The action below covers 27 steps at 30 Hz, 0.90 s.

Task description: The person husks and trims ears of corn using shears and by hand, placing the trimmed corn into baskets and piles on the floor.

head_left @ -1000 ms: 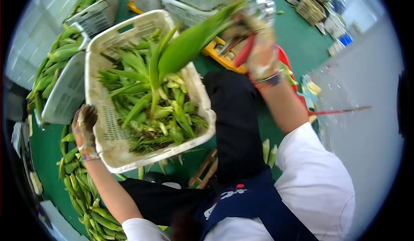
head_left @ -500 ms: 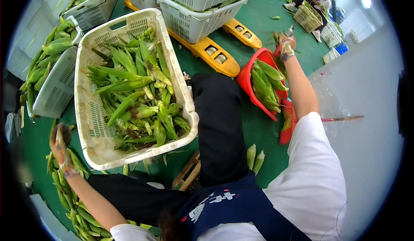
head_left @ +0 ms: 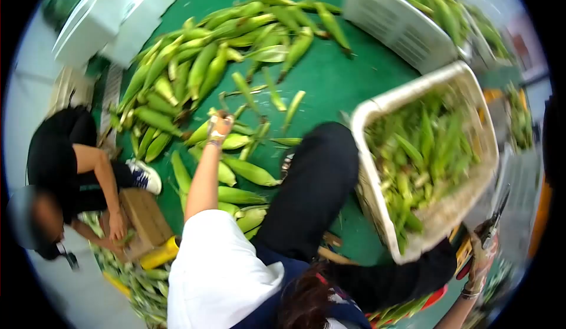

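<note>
My left hand [head_left: 220,126], gloved, reaches into the pile of green corn ears [head_left: 203,70] on the floor. Its fingers are curled together at an ear's end; what they hold is too small to make out. At the lower right, my gloved right hand [head_left: 483,261] is closed around shears with red handles and metal blades [head_left: 501,208], which point upward. Between my knee and that hand stands a tilted white crate [head_left: 365,170] of loose green husks [head_left: 421,146].
A person in dark clothes [head_left: 62,146] crouches at the left, both hands at a cardboard box [head_left: 144,217] beside a yellow object [head_left: 159,253]. White crates of corn [head_left: 401,28] stand at the upper right. A red bucket's rim [head_left: 436,295] shows below.
The view has swung left. My left hand has gone from beside the husk crate to the corn pile. The long leaf earlier at my right hand is gone from it; the shears are still there.
</note>
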### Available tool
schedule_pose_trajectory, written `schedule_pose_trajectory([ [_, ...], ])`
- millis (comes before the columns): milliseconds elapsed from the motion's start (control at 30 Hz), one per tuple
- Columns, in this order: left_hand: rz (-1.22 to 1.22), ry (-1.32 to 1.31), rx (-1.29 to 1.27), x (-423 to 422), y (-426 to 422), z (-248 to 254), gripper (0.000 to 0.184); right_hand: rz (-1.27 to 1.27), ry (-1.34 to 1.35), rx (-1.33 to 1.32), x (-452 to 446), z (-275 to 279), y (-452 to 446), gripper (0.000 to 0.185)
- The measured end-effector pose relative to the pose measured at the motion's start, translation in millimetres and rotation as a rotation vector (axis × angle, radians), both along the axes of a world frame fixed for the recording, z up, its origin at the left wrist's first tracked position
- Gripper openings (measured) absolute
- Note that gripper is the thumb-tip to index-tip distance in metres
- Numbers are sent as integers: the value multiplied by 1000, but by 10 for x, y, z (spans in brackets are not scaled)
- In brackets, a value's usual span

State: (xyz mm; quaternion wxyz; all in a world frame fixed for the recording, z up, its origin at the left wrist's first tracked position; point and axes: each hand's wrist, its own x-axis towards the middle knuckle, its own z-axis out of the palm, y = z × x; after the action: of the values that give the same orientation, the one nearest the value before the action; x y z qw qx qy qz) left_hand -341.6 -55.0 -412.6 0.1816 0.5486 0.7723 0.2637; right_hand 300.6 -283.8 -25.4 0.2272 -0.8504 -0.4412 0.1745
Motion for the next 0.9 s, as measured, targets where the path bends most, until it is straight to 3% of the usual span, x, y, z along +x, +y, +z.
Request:
schedule_pose_trajectory([
  [33,47,-21,-4,49,-133,297,19,47,-1,20,-410,-6,411,29],
  [67,137,11,-57,-15,-165,338,21,92,196,-37,-660,-68,723,32],
  [100,213,35,-131,-162,-147,279,23,332,-12,-155,-1000,-93,1132,34],
  [167,254,91,-129,-583,-80,-41,28,404,267,-51,-1819,-285,1696,37],
  [200,297,125,-173,-706,-26,-57,31,606,228,-319,-2248,-229,2081,40],
  [233,368,171,-201,-914,21,-272,36,846,177,-388,-2592,-326,2321,47],
  [300,842,348,-372,-1232,187,-525,40,1088,154,-551,-3322,-500,2667,60],
  [367,999,675,-420,-1627,192,-721,44,1421,152,-393,-3820,-761,2912,54],
  [400,1078,587,-422,-1836,154,-710,54,1461,168,-569,-4094,-781,3038,48],
  [433,1101,530,-431,-2031,134,-800,54,1524,161,-578,-4251,-873,3118,49],
  [533,1049,485,-508,-2450,78,-1138,52,1612,143,-575,-4301,-1101,3168,50],
  [700,916,470,-481,-2666,7,-1266,49,1654,112,-540,-4197,-1215,3111,53],
  [900,533,306,-110,-1848,-16,-851,46,1626,43,-410,-3827,-994,2856,56],
])
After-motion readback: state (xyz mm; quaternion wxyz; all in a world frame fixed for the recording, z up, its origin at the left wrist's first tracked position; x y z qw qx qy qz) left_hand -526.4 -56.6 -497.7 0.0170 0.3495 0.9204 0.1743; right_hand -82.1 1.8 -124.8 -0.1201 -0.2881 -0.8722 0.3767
